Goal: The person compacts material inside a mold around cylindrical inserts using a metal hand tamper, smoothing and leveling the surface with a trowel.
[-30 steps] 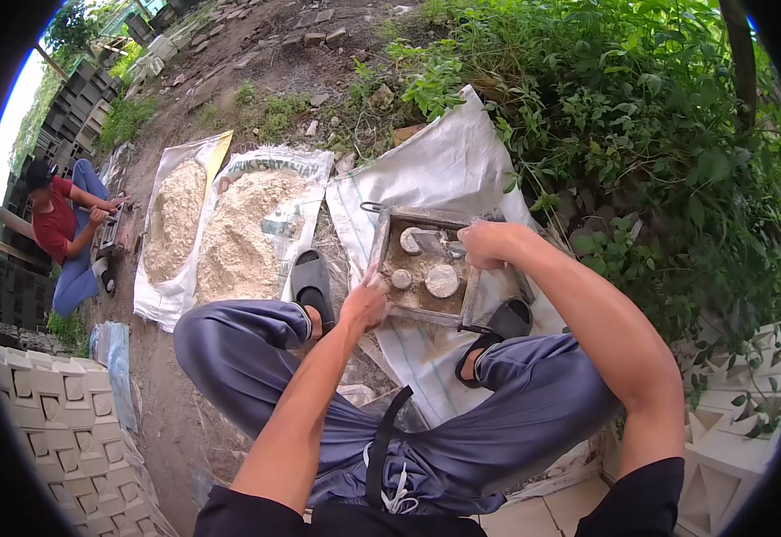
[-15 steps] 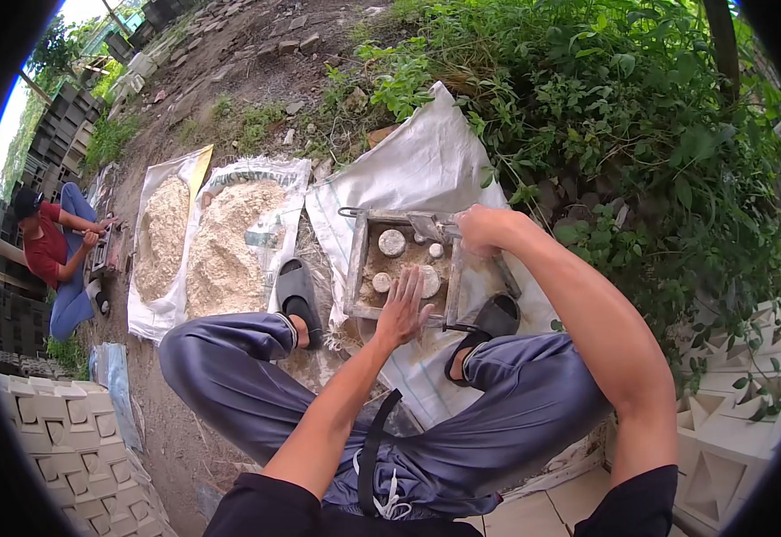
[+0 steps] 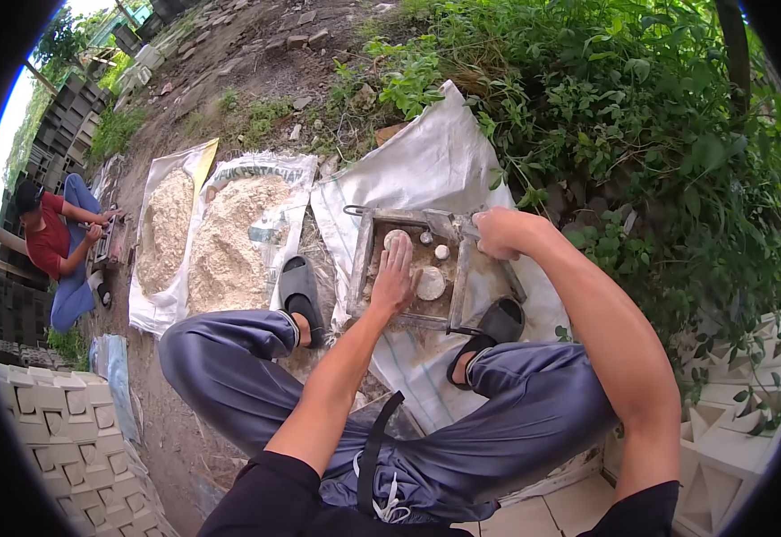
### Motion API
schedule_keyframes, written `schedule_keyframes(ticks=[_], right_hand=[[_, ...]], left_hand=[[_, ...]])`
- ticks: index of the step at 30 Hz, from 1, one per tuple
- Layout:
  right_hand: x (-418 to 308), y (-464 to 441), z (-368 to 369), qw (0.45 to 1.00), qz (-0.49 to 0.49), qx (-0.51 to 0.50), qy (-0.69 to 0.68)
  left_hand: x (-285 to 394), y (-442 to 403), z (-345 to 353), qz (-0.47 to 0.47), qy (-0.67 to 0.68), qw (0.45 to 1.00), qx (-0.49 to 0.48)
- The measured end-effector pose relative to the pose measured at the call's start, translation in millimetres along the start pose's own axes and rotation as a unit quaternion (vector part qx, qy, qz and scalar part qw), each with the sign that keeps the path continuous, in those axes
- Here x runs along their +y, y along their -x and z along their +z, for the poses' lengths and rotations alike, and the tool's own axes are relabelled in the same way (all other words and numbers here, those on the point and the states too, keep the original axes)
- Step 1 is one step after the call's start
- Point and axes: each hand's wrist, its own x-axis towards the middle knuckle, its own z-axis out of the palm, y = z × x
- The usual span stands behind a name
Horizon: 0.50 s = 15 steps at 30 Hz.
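Note:
A square mold frame [image 3: 365,255] with dusty grey sides lies on a white sack between my feet. Inside it are several pale round discs, among them a large disc [image 3: 431,284] and a small disc [image 3: 442,252]. My left hand [image 3: 394,276] is flat over the left part of the mold, fingers stretched out, partly covering an upper-left disc [image 3: 398,238]. Whether the palm presses on the contents I cannot tell. My right hand [image 3: 500,234] is closed at the mold's upper right corner around a flat grey trowel [image 3: 465,226], mostly hidden by the fingers.
Two sacks with pale powder heaps [image 3: 238,228] lie to the left. Dark sandals [image 3: 297,285] on my feet flank the mold. Plants [image 3: 605,116] grow at upper right. Patterned blocks [image 3: 59,430] are stacked at lower left. Another person [image 3: 59,233] sits at far left.
My left hand has moved left across the mold, uncovering the large disc and covering the left ones. My right hand and the trowel have shifted right, off the mold's top edge toward its corner.

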Motion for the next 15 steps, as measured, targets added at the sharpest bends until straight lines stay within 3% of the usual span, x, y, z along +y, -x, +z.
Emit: schedule_keyframes(ticks=[2,3,4,6,8,10,12,14,15], right_hand=[[-0.8,-4.2,3.1,1.000,0.004,-0.001,-0.010],[1.7,-12.3,10.2,0.999,-0.004,0.039,-0.018],[1.8,-14.2,11.5,0.997,-0.010,0.078,-0.023],[-0.4,-14.7,9.5,0.997,0.002,0.071,-0.032],[-3.0,-16.1,10.1,0.997,0.011,0.068,-0.043],[0.4,-24.4,10.0,0.999,-0.016,0.043,0.022],[-1.7,-25.3,9.6,0.999,0.002,0.051,0.003],[1.5,-23.8,6.0,0.998,0.023,0.058,-0.015],[3.8,-23.7,5.5,0.999,0.006,0.040,0.002]], left_hand=[[-7.0,5.8,13.2,0.146,0.193,0.956,-0.163],[-8.8,-1.5,-8.1,0.107,0.245,0.931,-0.249],[-10.7,-6.5,-14.6,0.107,0.248,0.930,-0.247],[-8.5,-12.6,-18.7,0.023,0.067,0.997,0.042],[-10.1,-12.5,-3.7,-0.011,0.072,0.997,0.022],[0.9,-7.2,9.9,0.193,0.035,0.980,-0.036],[22.7,-4.4,12.9,0.180,0.093,0.979,-0.009],[40.3,-9.6,14.9,-0.027,0.152,0.983,0.098],[46.6,-14.1,14.9,-0.018,0.076,0.993,0.086]])
